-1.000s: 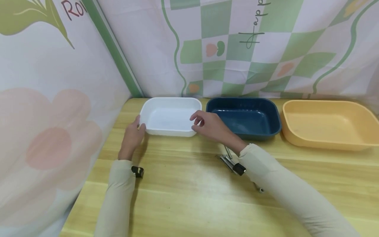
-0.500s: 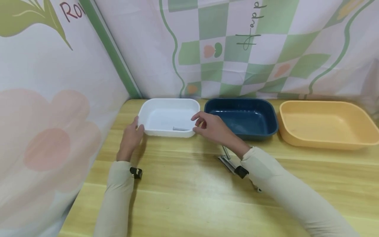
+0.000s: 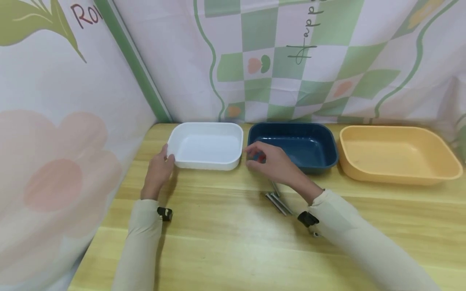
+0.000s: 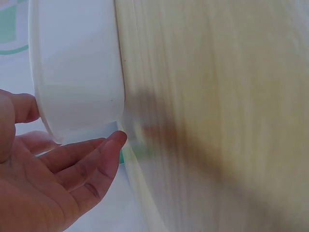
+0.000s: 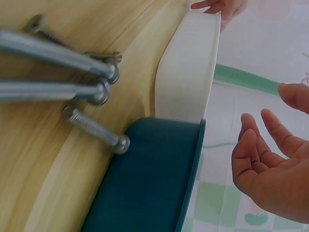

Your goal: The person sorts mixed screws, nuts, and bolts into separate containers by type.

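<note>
Currently left hand (image 3: 157,171) touches white tray (image 3: 206,146), fingers relaxed; right hand (image 3: 274,163) loose, empty, bolts (image 3: 277,199) just behind.

The tray touching the left hand (image 3: 157,171) is plain white (image 3: 205,146), its outer wall glossy white in the left wrist view; just beyond the right hand (image 3: 274,165) sits a dark navy-blue tray (image 3: 309,147), and further to that hand's right a pale apricot-yellow tray (image 3: 397,153); the bolts (image 3: 277,199) lying beside the right wrist are bright silver-grey metal; both sleeves (image 3: 143,242) are cream-beige, each with a small black clip at the cuff; the table (image 3: 233,242) under the hands is light yellow wood with paler stripes; the backdrop cloth (image 3: 291,60) beyond the trays is white and sage-green checks with curling green lines, peach tulips, and large pale pink flowers to the left hand's side.
</note>
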Available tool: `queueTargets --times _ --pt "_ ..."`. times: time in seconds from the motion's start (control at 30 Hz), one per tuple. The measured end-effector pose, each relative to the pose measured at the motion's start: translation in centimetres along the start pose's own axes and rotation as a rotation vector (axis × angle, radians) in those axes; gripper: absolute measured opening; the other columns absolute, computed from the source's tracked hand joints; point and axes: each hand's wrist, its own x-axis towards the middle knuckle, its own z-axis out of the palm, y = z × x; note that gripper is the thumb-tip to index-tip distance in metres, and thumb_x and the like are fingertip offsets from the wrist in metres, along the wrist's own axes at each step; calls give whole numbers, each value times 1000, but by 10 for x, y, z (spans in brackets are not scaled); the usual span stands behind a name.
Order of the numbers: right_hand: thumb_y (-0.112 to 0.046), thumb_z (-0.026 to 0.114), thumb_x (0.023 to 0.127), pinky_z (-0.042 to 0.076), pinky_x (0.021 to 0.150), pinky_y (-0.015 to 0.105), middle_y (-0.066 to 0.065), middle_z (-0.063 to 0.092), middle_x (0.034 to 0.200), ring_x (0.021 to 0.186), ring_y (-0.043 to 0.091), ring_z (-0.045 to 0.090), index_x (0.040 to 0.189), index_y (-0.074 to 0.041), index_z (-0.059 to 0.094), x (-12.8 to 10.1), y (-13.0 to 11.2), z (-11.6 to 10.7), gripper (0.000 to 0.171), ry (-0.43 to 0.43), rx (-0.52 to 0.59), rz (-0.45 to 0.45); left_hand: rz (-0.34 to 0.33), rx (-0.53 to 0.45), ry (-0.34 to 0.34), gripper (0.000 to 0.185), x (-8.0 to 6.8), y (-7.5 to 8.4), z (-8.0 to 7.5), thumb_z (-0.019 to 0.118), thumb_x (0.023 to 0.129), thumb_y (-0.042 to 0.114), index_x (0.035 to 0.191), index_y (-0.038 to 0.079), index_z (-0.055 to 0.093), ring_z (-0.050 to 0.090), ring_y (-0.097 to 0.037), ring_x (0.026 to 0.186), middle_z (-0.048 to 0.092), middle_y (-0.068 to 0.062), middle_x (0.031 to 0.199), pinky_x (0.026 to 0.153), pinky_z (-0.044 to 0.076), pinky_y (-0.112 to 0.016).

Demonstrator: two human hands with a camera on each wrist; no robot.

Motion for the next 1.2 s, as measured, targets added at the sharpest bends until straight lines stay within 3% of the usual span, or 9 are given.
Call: queueTargets --times 0.43,0.8,1.2 --pt "-15 67 96 49 77 42 13 66 112 92 25 61 125 -5 63 -26 18 -19 31 31 -12 13 -27 -8 -7 63 1 -3 0 36 105 29 160 5 17 35 -44 139 35 -31 152 109 34 -56" --pt "-15 67 96 49 74 40 5 66 107 88 21 61 126 -6 62 -40 26 -26 31 46 -16 61 8 7 7 63 0 -1 1 36 104 28 159 3 19 35 -45 139 37 -31 150 111 31 -55" --pt "-18 66 98 48 66 36 6 67 109 83 21 60 128 -7 61 -55 32 -33 33 55 -10 82 5 10 0 62 -1 1 0 36 105 29 159 3 18 37 -46 137 38 -33 149 110 33 -55"
